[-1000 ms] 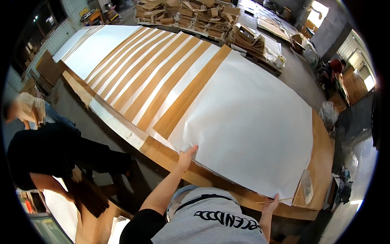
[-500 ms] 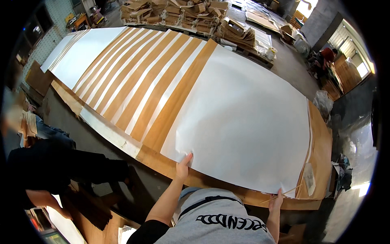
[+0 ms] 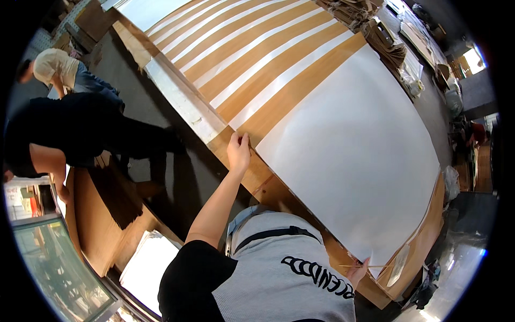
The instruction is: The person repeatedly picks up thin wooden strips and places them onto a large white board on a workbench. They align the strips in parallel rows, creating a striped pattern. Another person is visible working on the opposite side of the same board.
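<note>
1. Your right hand pinches the near right corner of the large white sheet, fingers closed on its edge.
2. Your left hand grips the sheet's near left corner, thumb and fingers closed.
3. The sheet lies flat on the long wooden table.
4. Farther along, white strips alternate with bare wood.
5. Stacked cardboard sits beyond.

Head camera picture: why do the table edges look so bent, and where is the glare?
Head view: the fisheye lens bows the long wooden table and the white sheet toward the dark round rim; daylight blows out a doorway at upper right and gleams on the floor; the left hand on the sheet's corner looks sharp.
</note>
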Demonstrator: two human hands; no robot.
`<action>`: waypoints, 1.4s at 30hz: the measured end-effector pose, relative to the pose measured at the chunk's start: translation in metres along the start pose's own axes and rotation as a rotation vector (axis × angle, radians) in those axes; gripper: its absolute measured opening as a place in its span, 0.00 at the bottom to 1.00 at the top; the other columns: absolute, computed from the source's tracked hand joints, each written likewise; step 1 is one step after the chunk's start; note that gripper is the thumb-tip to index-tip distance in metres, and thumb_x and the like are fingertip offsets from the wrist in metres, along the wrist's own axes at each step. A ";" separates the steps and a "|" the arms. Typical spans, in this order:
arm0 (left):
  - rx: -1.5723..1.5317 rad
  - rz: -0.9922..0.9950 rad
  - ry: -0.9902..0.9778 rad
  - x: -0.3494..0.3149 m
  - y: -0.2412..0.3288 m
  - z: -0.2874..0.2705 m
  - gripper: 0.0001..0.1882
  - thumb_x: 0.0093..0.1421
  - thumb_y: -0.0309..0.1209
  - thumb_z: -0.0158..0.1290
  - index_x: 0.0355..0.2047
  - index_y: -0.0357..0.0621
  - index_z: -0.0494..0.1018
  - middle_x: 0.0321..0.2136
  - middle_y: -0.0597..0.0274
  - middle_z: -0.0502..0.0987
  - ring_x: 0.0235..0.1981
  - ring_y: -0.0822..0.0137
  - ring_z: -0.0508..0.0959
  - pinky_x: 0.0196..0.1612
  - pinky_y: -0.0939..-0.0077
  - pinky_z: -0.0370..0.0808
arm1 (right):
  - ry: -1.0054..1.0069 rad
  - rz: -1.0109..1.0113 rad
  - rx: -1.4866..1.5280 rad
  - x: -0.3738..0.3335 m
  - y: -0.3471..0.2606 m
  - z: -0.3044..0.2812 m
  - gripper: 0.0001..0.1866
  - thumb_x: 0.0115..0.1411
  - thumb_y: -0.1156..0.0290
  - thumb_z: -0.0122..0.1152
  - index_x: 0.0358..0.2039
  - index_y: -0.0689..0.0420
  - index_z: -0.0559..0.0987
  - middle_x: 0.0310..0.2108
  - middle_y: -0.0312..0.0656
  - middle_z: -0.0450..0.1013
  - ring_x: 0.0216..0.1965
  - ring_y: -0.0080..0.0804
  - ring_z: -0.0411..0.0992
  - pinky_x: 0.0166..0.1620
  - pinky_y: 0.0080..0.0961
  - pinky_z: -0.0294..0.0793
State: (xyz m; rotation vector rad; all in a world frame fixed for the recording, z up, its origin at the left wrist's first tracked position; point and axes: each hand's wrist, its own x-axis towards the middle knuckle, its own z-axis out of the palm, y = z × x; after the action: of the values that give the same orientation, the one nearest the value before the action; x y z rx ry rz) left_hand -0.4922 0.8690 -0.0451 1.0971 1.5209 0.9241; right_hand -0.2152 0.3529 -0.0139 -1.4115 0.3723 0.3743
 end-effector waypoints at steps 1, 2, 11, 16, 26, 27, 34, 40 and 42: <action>-0.006 -0.006 0.003 0.001 -0.006 0.002 0.12 0.56 0.32 0.45 0.23 0.35 0.61 0.15 0.59 0.67 0.16 0.70 0.66 0.20 0.74 0.64 | -0.005 -0.002 0.006 -0.004 0.000 0.002 0.20 0.57 0.62 0.49 0.47 0.59 0.65 0.43 0.39 0.65 0.44 0.28 0.63 0.46 0.23 0.62; -0.113 -0.097 -0.029 -0.011 0.016 0.000 0.11 0.57 0.32 0.45 0.23 0.37 0.61 0.14 0.60 0.66 0.11 0.73 0.65 0.14 0.78 0.62 | -0.007 -0.009 0.002 -0.005 0.000 0.007 0.20 0.57 0.62 0.49 0.47 0.59 0.64 0.43 0.39 0.65 0.44 0.27 0.63 0.46 0.23 0.63; -0.258 -0.118 0.020 -0.018 0.021 0.003 0.11 0.58 0.33 0.44 0.25 0.40 0.58 0.13 0.65 0.62 0.09 0.76 0.64 0.09 0.83 0.59 | 0.039 -0.058 -0.070 -0.001 -0.002 0.017 0.14 0.57 0.61 0.49 0.39 0.56 0.67 0.33 0.35 0.66 0.29 0.22 0.62 0.30 0.17 0.62; -0.269 -0.148 0.028 -0.016 0.019 0.005 0.11 0.59 0.33 0.43 0.25 0.41 0.57 0.13 0.65 0.62 0.09 0.76 0.64 0.08 0.83 0.60 | 0.022 -0.044 -0.082 0.000 -0.001 0.012 0.14 0.57 0.61 0.50 0.39 0.56 0.67 0.33 0.34 0.66 0.29 0.21 0.62 0.30 0.17 0.62; -0.283 -0.122 0.010 -0.015 0.020 0.006 0.12 0.59 0.35 0.42 0.24 0.42 0.55 0.12 0.65 0.61 0.08 0.76 0.64 0.08 0.82 0.62 | 0.014 -0.069 -0.027 -0.001 0.005 0.008 0.18 0.57 0.62 0.50 0.46 0.56 0.65 0.39 0.35 0.66 0.37 0.23 0.63 0.39 0.20 0.62; -0.259 -0.130 0.021 -0.015 0.021 0.006 0.12 0.59 0.35 0.42 0.24 0.42 0.55 0.12 0.65 0.61 0.08 0.76 0.64 0.08 0.82 0.62 | 0.018 -0.074 -0.017 -0.001 0.006 0.009 0.18 0.57 0.63 0.49 0.46 0.56 0.65 0.39 0.35 0.65 0.37 0.23 0.62 0.39 0.20 0.62; -0.121 -0.113 0.035 -0.016 0.022 0.003 0.13 0.60 0.35 0.39 0.24 0.41 0.55 0.12 0.63 0.62 0.08 0.72 0.64 0.09 0.77 0.63 | 0.007 -0.081 0.030 -0.008 0.007 0.020 0.18 0.57 0.63 0.48 0.46 0.58 0.65 0.42 0.36 0.65 0.40 0.25 0.62 0.44 0.21 0.61; 0.225 -0.080 0.076 -0.005 0.026 0.010 0.13 0.59 0.35 0.39 0.25 0.36 0.59 0.16 0.53 0.66 0.18 0.58 0.70 0.26 0.67 0.68 | 0.020 -0.085 0.018 -0.018 0.006 0.023 0.21 0.57 0.63 0.48 0.48 0.60 0.63 0.47 0.39 0.63 0.48 0.28 0.60 0.51 0.26 0.58; 0.334 -0.016 0.166 -0.002 0.020 -0.005 0.14 0.58 0.36 0.40 0.28 0.34 0.61 0.20 0.50 0.67 0.24 0.57 0.70 0.32 0.67 0.67 | -0.005 -0.070 -0.019 -0.008 0.007 0.022 0.22 0.57 0.64 0.48 0.49 0.61 0.62 0.48 0.40 0.62 0.48 0.30 0.60 0.51 0.28 0.58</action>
State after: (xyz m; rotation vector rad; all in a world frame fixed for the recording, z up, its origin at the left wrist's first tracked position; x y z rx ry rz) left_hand -0.4929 0.8731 -0.0247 1.2649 1.8663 0.7828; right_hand -0.2251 0.3752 -0.0133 -1.4379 0.3158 0.3250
